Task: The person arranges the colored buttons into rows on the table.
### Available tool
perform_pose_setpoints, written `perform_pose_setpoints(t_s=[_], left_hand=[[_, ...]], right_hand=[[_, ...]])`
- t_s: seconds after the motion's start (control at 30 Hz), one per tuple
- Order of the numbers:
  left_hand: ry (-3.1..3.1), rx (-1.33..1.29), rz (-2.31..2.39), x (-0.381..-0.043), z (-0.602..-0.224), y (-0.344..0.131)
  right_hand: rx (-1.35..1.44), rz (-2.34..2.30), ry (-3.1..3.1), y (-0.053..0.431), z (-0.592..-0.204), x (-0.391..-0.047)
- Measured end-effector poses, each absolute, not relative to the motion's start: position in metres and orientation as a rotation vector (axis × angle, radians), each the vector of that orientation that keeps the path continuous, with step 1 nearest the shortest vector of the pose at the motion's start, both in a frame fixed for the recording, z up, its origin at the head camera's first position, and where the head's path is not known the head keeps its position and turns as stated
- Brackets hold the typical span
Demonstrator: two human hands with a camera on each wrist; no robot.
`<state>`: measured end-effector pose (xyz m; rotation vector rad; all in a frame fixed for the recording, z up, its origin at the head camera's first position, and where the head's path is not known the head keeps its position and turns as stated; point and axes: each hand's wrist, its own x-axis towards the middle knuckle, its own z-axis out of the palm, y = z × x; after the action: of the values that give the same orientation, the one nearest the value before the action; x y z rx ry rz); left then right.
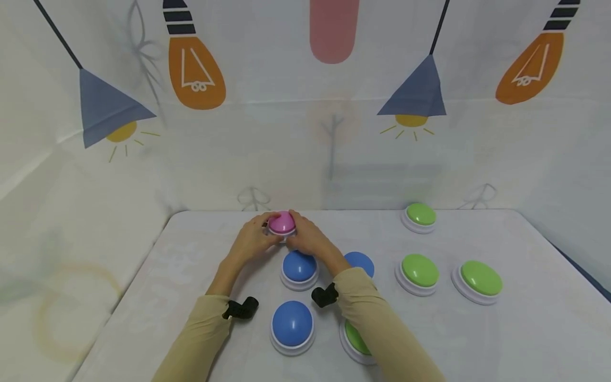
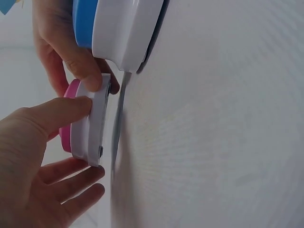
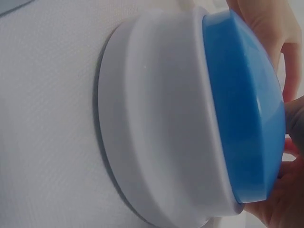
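Note:
Near the table's far edge, a push button with a pink dome (image 1: 281,222) and white base is held between both hands. The left hand (image 1: 250,237) grips its left side, and the right hand (image 1: 312,237) grips its right side. In the left wrist view, the thumb and fingers close round the white base (image 2: 88,126), whose underside shows a gap from the tablecloth. A blue push button (image 1: 299,266) stands just in front of the hands; it fills much of the right wrist view and hides part of the right hand there.
Another blue button (image 1: 293,323) stands nearer me, and a third blue button (image 1: 360,262) is partly behind the right forearm. Several green buttons (image 1: 420,270) stand to the right, one (image 1: 355,339) partly under the right sleeve. A printed cloth (image 1: 286,138) hangs behind the white table (image 1: 191,265).

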<state>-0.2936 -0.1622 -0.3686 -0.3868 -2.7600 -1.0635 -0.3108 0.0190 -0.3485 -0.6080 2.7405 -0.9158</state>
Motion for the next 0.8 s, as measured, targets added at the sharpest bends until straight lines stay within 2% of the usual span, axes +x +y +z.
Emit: perform_pose_setpoints(t_s=[0.8], left_hand=[[-2.746,-0.407,-1.012,-0.278,-0.345,-0.15]], right_hand=[[-0.726,-1.186,2.81,0.036,-0.343,-0.294]])
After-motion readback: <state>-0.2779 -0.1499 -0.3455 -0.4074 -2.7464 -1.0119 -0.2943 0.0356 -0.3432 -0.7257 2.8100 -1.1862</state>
